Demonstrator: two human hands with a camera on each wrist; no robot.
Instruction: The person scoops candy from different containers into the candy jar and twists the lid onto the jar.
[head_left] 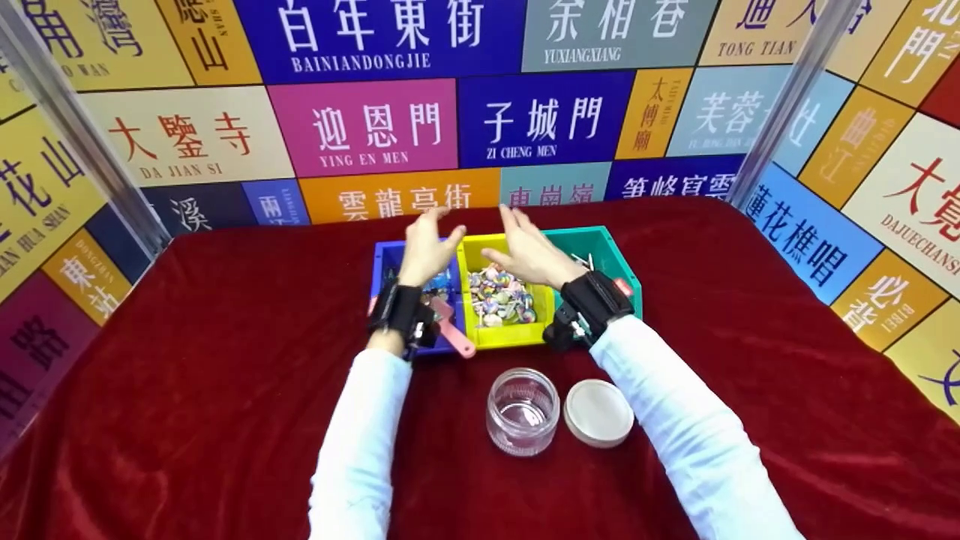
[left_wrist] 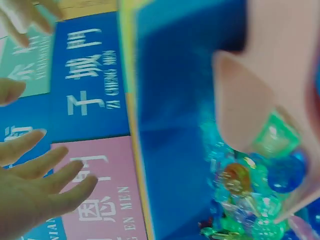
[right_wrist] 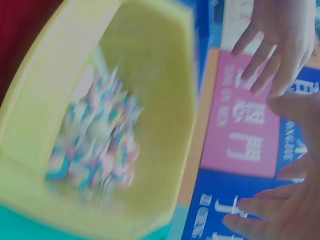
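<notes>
Over a row of three joined bins hover both hands, holding nothing. The left hand [head_left: 427, 251] is above the blue bin [head_left: 444, 341], its fingers spread and apart from the contents. In that bin lie shiny coloured beads [left_wrist: 265, 185] and a pink scoop [head_left: 450, 330], whose handle sticks out over the front rim. The right hand [head_left: 534, 251] reaches over the yellow bin [head_left: 510, 336], fingers extended. Small wrapped lollipops [right_wrist: 100, 135] fill the yellow bin's floor. The palms roughly face each other across a gap.
At the right, the green bin [head_left: 626, 262] is partly covered by the right wrist. A lidless glass jar [head_left: 523, 412] stands nearer the body, with a white lid [head_left: 598, 412] beside it. Red cloth [head_left: 225, 375] covers the table; a printed wall [head_left: 360, 127] rises behind.
</notes>
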